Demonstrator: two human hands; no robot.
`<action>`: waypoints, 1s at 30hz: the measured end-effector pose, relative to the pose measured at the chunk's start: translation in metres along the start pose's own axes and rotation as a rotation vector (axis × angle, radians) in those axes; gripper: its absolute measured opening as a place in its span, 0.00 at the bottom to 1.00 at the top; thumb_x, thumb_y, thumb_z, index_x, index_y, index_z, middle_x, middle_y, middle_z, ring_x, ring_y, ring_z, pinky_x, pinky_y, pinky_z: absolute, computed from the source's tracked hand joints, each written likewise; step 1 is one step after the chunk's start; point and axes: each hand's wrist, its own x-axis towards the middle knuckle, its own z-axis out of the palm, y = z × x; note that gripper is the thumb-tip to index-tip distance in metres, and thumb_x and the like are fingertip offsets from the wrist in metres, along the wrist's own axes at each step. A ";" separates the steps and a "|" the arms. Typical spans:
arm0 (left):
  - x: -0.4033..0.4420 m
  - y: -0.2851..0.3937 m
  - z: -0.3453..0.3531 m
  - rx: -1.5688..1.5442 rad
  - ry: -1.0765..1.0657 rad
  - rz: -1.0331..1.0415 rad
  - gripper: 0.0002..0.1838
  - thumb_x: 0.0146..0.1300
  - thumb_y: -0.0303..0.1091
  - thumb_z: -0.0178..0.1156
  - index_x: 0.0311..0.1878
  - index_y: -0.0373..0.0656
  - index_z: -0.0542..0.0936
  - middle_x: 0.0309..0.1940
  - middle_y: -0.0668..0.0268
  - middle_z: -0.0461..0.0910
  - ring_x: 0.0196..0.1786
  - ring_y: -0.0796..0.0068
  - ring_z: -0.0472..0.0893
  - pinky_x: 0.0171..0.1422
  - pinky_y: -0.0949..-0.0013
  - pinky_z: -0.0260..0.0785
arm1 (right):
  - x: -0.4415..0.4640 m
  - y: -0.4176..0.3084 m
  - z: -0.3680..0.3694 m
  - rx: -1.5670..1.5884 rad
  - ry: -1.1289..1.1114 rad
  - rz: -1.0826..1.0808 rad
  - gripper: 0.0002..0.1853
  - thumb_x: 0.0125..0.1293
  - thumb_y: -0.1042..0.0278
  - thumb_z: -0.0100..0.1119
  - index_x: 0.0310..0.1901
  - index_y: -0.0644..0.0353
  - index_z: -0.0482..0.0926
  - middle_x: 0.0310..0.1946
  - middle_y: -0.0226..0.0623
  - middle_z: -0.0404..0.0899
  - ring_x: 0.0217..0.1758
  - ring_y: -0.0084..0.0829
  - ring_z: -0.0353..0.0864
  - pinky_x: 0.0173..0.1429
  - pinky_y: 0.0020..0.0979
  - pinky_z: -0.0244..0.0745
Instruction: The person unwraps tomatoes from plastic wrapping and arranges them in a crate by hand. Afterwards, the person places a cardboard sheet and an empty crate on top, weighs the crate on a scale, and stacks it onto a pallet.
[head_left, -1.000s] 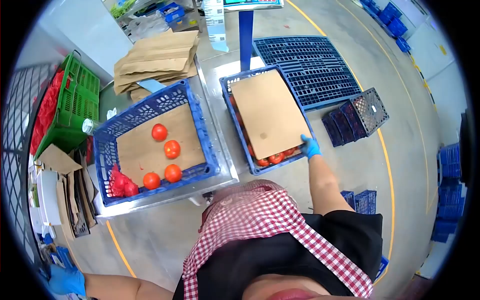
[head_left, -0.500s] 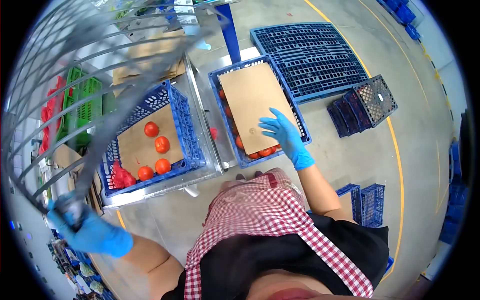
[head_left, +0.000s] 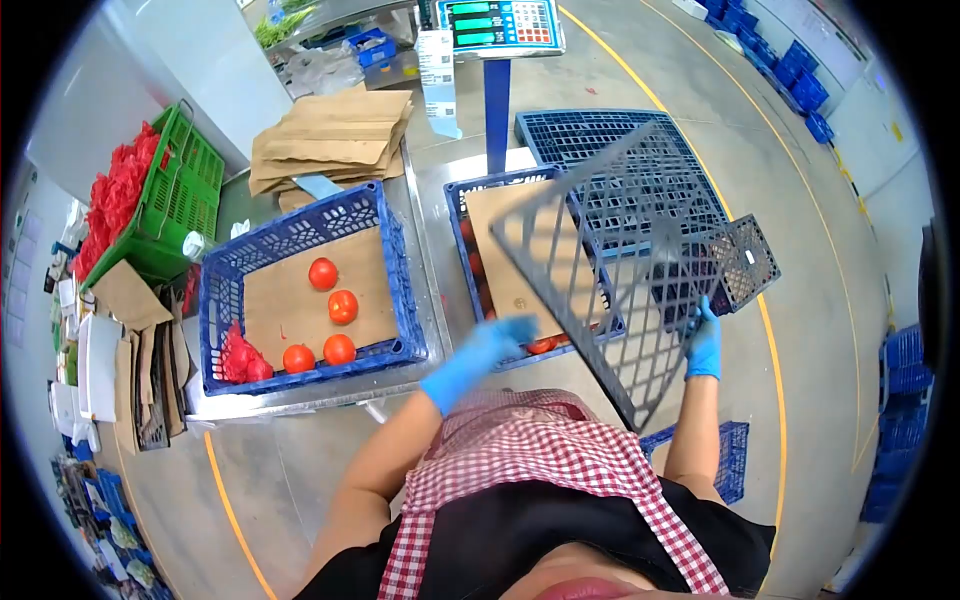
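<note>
A black plastic lattice tray [head_left: 620, 260] is tilted up at the right, its near edge crossing in front of a blue crate [head_left: 455, 235]. My right hand [head_left: 704, 345], in a blue glove, grips the tray's right side, with fingers through or around the lattice. My left hand [head_left: 485, 355], also gloved and blurred, is at the front of that blue crate, near the brown cardboard sheet [head_left: 510, 235] covering it. Its fingers are too smeared to read. Tomatoes [head_left: 540, 346] show at the crate's edge under the sheet.
Left on the metal table, another blue crate [head_left: 402, 290] holds several tomatoes [head_left: 343, 307] and red netting [head_left: 243, 358]. Behind are brown paper sheets [head_left: 330, 140], a green crate [head_left: 185, 195] and a scale display [head_left: 500, 25]. A pallet [head_left: 640, 135] and stacked black crate [head_left: 750, 260] stand right.
The black tray has passed from my left hand, at the far left, to my right hand on the right. My left hand has swung across to the covered crate. The view has shifted slightly.
</note>
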 end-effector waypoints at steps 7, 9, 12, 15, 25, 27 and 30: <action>0.050 0.014 -0.031 -0.241 0.166 -0.179 0.27 0.68 0.44 0.49 0.66 0.40 0.63 0.57 0.61 0.71 0.52 0.68 0.74 0.53 0.63 0.69 | 0.053 -0.003 0.011 -0.339 0.040 0.059 0.13 0.65 0.51 0.53 0.42 0.49 0.78 0.25 0.26 0.79 0.17 0.20 0.71 0.17 0.21 0.61; 0.073 -0.034 -0.057 -0.001 0.179 -0.068 0.27 0.67 0.44 0.51 0.65 0.40 0.64 0.54 0.63 0.72 0.48 0.72 0.75 0.50 0.68 0.69 | 0.094 0.010 0.017 -0.354 -0.024 0.010 0.13 0.64 0.52 0.55 0.42 0.50 0.78 0.24 0.24 0.77 0.17 0.19 0.69 0.16 0.21 0.61; 0.086 -0.056 -0.045 -0.054 0.688 -0.131 0.16 0.64 0.43 0.57 0.44 0.37 0.76 0.33 0.69 0.76 0.33 0.80 0.72 0.36 0.74 0.65 | 0.131 0.029 0.059 -0.591 -0.085 -0.053 0.20 0.65 0.53 0.56 0.52 0.59 0.76 0.24 0.26 0.72 0.22 0.19 0.69 0.23 0.22 0.69; 0.111 -0.110 -0.028 0.014 1.152 0.053 0.16 0.61 0.42 0.62 0.28 0.38 0.76 0.21 0.74 0.71 0.26 0.82 0.68 0.30 0.73 0.61 | 0.198 0.079 0.080 -0.804 -0.317 -0.160 0.25 0.65 0.64 0.53 0.62 0.63 0.66 0.53 0.36 0.73 0.49 0.27 0.72 0.53 0.28 0.69; 0.144 -0.141 -0.027 0.346 1.539 -0.193 0.17 0.56 0.38 0.65 0.40 0.32 0.79 0.40 0.54 0.78 0.40 0.60 0.77 0.47 0.61 0.67 | 0.285 0.177 0.099 -1.496 -0.298 -0.451 0.27 0.56 0.61 0.59 0.57 0.62 0.71 0.42 0.58 0.76 0.45 0.55 0.75 0.50 0.46 0.71; 0.141 -0.171 -0.028 0.438 1.626 -0.153 0.17 0.56 0.35 0.64 0.45 0.33 0.78 0.42 0.54 0.79 0.41 0.61 0.78 0.48 0.62 0.68 | 0.281 0.188 0.092 -1.363 -0.371 -0.371 0.29 0.60 0.60 0.56 0.62 0.64 0.65 0.49 0.59 0.74 0.51 0.54 0.74 0.54 0.45 0.70; 0.137 -0.171 -0.032 0.163 1.493 -0.220 0.17 0.57 0.30 0.61 0.49 0.35 0.78 0.46 0.53 0.79 0.47 0.60 0.78 0.51 0.62 0.68 | 0.274 0.186 0.093 -1.352 -0.364 -0.385 0.28 0.63 0.60 0.52 0.63 0.64 0.64 0.49 0.59 0.74 0.53 0.53 0.74 0.56 0.44 0.68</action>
